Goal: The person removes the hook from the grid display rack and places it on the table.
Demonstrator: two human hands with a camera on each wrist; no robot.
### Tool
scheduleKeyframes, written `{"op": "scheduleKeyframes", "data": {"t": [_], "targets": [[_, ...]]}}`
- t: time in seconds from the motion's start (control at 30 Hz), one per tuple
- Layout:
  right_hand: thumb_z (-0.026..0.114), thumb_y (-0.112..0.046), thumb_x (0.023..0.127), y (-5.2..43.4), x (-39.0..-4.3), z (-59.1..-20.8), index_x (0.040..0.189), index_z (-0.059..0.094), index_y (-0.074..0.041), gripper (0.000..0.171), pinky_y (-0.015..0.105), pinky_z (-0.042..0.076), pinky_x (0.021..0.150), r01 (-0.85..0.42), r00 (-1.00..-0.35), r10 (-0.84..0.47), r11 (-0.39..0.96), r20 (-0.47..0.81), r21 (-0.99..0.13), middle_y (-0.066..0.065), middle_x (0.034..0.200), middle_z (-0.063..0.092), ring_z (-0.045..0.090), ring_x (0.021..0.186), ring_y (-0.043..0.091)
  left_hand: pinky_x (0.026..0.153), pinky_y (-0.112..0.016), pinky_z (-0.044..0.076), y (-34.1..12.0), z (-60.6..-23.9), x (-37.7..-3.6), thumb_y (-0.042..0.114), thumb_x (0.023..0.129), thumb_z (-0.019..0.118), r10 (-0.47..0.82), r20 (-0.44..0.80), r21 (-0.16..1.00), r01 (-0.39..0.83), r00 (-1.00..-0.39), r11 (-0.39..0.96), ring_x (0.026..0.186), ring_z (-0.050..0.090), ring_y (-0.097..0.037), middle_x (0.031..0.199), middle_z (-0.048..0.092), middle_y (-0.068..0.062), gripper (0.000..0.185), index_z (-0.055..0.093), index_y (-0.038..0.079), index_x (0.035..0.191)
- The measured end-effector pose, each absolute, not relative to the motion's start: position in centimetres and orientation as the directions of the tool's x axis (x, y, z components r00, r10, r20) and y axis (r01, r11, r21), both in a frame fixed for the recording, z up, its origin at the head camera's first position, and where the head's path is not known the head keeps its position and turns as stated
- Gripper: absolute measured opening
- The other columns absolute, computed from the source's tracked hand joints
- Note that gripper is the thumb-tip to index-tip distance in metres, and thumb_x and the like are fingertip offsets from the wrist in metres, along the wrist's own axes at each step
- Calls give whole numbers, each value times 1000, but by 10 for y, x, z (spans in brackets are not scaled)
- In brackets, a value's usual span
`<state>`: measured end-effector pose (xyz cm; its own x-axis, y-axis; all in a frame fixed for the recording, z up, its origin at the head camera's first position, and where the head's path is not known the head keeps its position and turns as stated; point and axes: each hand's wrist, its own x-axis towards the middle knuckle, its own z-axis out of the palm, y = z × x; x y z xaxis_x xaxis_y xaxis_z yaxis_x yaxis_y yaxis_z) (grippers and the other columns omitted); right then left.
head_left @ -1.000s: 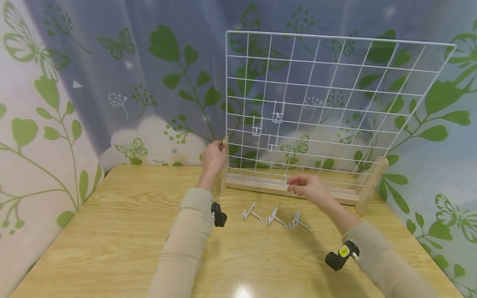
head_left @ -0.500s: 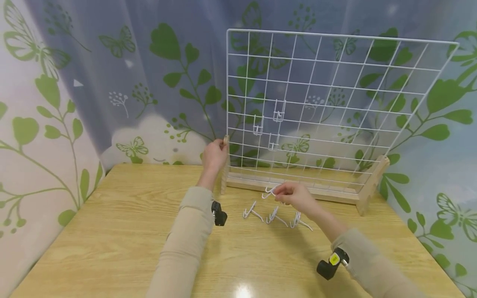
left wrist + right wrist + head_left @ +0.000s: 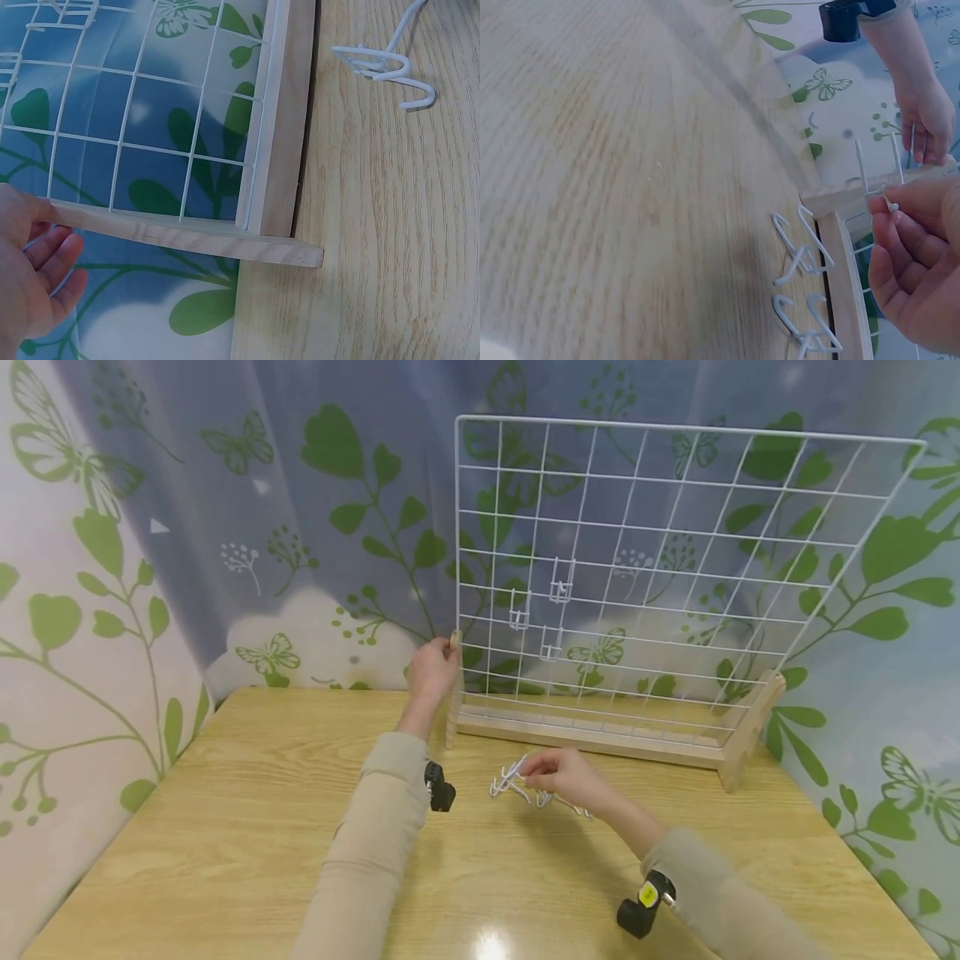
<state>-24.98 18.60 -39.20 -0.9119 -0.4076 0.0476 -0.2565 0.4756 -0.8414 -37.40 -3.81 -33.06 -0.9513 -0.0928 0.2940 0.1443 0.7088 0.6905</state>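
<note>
My left hand pinches the upper end of the left wooden upright, thumb on one side and curled fingers on the other. This upright belongs to a stand bearing a white wire grid panel. Low over the tabletop in front of the grid, my right hand pinches a white wire hook between thumb and fingertips; its two prongs stick out past the fingers in the right wrist view. Several like hooks lie on the table just below, partly hidden by the right hand in the head view.
Three white hooks hang on the left part of the grid. A wooden base bar joins the left upright to the right upright. The wood-grain table meets a leaf-patterned curtain behind.
My right hand has moved left and toward me with the hook, from the grid's base bar to over the hooks on the table. The left hand stays on the upright.
</note>
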Motion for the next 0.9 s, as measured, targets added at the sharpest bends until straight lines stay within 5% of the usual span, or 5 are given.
{"op": "scheduleKeyframes", "data": {"t": [0.8,0.9], "targets": [[64,0,82,140,-237,-423,91,67,3,10,21,41,54,-204,-872,-489,424,-33,-883,17,80,65,49,60,8,79,-41,47,-40,-332,-374,22,93,54,-87,280,711,145,-956,688,92,62,-27,105,66,-8,29,60,7,117],[63,1,82,139,-234,-423,91,66,5,10,20,38,52,-190,-874,-485,421,-42,-887,11,71,61,45,58,9,79,-41,47,-39,-331,-374,22,93,54,-85,290,704,152,-953,694,92,62,-27,104,66,-8,28,61,7,117]]}}
